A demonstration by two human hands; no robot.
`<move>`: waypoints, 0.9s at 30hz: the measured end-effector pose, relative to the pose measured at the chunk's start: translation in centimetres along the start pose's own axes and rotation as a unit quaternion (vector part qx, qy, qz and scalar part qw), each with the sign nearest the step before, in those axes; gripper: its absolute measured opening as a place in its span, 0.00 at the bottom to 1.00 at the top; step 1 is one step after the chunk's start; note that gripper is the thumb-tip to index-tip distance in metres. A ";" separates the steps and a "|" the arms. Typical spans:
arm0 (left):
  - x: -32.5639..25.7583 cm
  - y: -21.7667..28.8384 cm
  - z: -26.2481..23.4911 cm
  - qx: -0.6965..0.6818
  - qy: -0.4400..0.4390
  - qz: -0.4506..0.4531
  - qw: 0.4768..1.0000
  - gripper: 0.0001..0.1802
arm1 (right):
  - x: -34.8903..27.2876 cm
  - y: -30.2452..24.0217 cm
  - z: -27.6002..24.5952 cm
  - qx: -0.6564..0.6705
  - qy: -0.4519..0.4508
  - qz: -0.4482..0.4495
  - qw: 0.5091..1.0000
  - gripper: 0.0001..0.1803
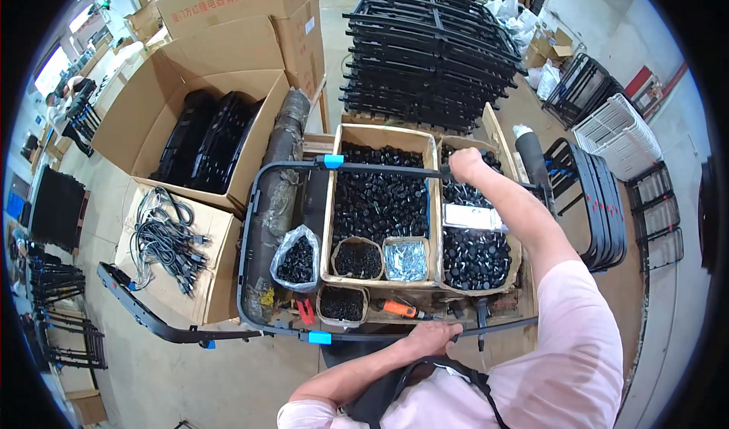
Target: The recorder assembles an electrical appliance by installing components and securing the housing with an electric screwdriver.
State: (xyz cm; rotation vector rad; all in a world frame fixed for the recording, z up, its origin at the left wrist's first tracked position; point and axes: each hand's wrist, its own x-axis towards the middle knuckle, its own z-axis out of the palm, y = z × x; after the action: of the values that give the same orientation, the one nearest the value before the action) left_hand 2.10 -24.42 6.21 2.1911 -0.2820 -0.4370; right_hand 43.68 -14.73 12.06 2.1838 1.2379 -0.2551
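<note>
A black tubular frame (253, 224) with rounded corners and blue clips lies across the wooden trays in front of me. My right hand (465, 163) reaches over to its far bar and is closed around it. My left hand (434, 338) is closed on the near bar, close to my body; its fingertips are partly hidden. Beneath the frame, a large tray (329, 224) holds many black knobs, and a narrower tray (514, 273) to its right holds more black caps. A white box (469, 216) lies on those caps.
An orange power screwdriver (399, 308) and red-handled pliers (305, 311) lie by the near bar. A bag of black parts (296, 258) sits left of the trays. Cables (171, 239) rest on a carton. Stacked black frames (429, 57) stand beyond, and an open carton (121, 118) far left.
</note>
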 end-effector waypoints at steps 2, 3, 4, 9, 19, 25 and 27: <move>0.1 0.0 0.0 -0.016 -0.025 -0.012 0.999 0.21 | -0.4 0.0 0.4 0.043 0.075 0.019 0.996 0.12; 0.2 0.0 -0.1 -0.034 -0.051 -0.026 0.998 0.21 | -0.7 -0.1 0.6 0.087 0.147 0.034 0.985 0.13; 0.1 0.5 -0.5 -0.036 -0.052 -0.024 0.998 0.21 | -1.1 -0.2 1.3 0.098 0.111 -0.016 0.989 0.14; 0.6 -1.2 1.6 -0.065 -0.046 -0.007 0.997 0.23 | -0.7 -0.5 0.8 0.069 0.153 0.016 0.986 0.13; 0.0 1.0 -0.9 -0.014 0.000 -0.020 1.000 0.18 | -0.2 -0.1 1.6 -0.049 -0.021 0.021 0.998 0.14; 0.0 0.5 0.6 -0.018 0.011 -0.011 1.000 0.20 | -0.8 -0.9 0.8 0.024 0.035 0.055 0.998 0.14; 0.5 0.0 0.0 -0.042 0.024 0.009 0.999 0.22 | -0.9 -0.9 1.3 0.058 0.131 0.021 0.990 0.13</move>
State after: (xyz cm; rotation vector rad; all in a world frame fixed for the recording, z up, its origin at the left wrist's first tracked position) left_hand 2.50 -24.58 6.07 2.1116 -0.2523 -0.3784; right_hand 42.59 -15.81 11.12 2.3993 1.3449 -0.0238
